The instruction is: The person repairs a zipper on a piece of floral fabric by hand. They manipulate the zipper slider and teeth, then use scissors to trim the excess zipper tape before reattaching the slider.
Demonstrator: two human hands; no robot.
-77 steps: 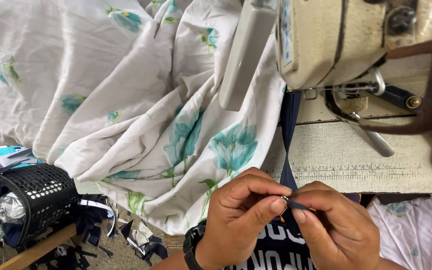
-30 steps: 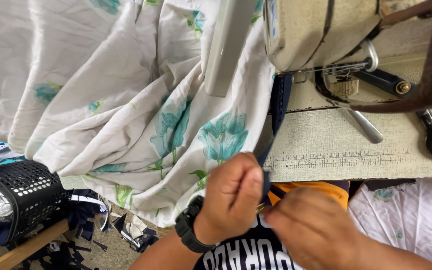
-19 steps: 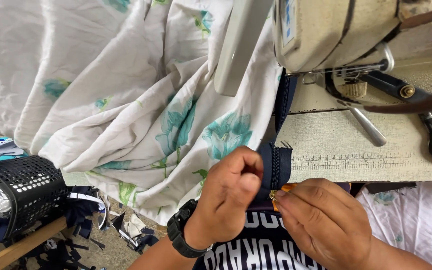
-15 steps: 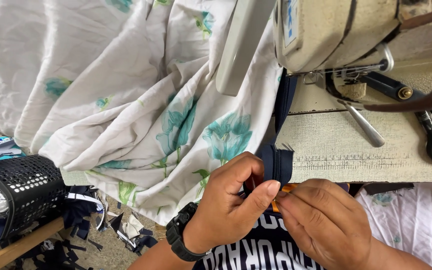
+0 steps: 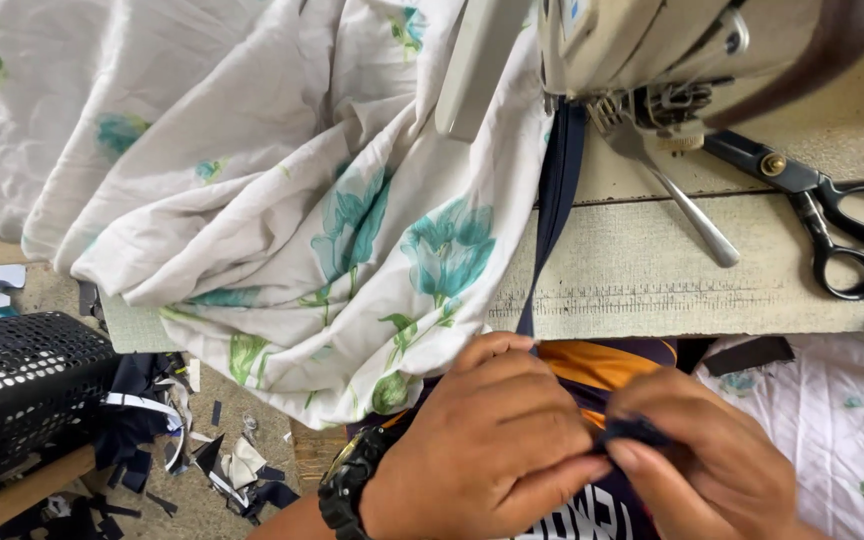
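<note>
While a navy strip (image 5: 558, 210) hangs from the sewing machine (image 5: 652, 45) over the table edge (image 5: 672, 290), the left hand (image 5: 487, 440) and right hand (image 5: 712, 465) meet below it, fingers pinched together on the strip's end, scissors (image 5: 832, 215) nearby beside floral cloth (image 5: 282, 190).

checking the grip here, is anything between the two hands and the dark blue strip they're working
Nothing visible. The left hand and right hand both pinch the dark blue strip directly at their fingertips; the floral sheet lies off to the left.
</note>
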